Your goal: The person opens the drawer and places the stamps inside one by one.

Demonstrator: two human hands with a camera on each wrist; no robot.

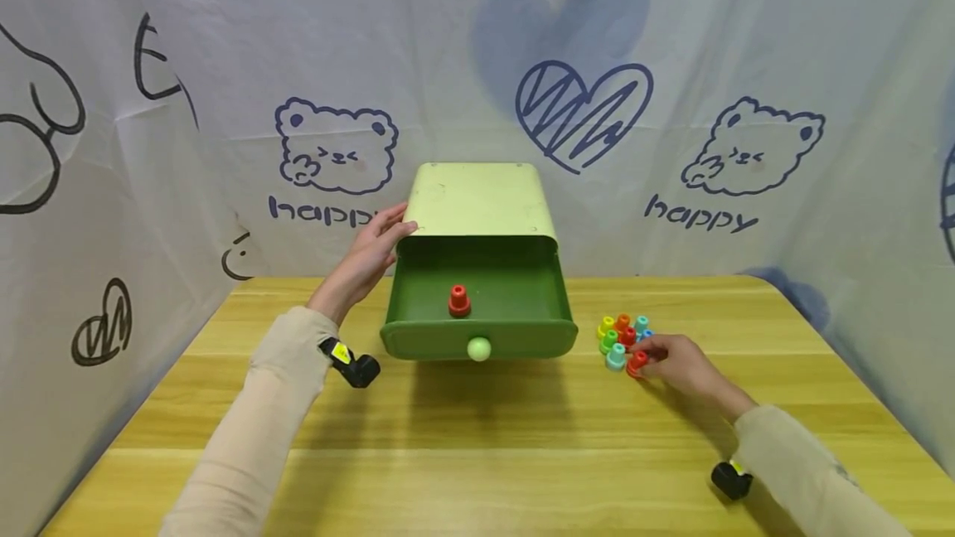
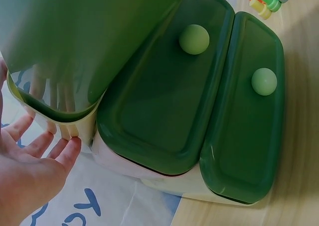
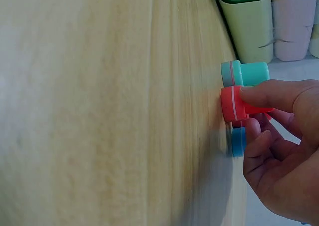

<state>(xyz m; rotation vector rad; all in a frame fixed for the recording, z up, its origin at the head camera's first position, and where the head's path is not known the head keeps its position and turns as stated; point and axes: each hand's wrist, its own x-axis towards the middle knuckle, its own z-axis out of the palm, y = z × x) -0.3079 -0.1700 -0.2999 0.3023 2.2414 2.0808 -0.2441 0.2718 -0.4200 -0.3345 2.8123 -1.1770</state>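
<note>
Pinching a red piece (image 1: 637, 365) between thumb and fingers, the right hand (image 1: 681, 366) works at the near edge of a coloured cluster (image 1: 609, 344) on the table (image 1: 492, 471); whether the piece is lifted, I cannot tell. Farther in, the top drawer (image 1: 433, 341) stands pulled out with a second red piece (image 1: 459, 302) upright inside. Loading seems barely begun: one in, the held one and the cluster left over. Behind, the left hand (image 1: 366, 259) rests, fingers loosely spread, against the cabinet (image 1: 481, 199), whose two lower drawers (image 2: 164, 96) are closed.
</note>
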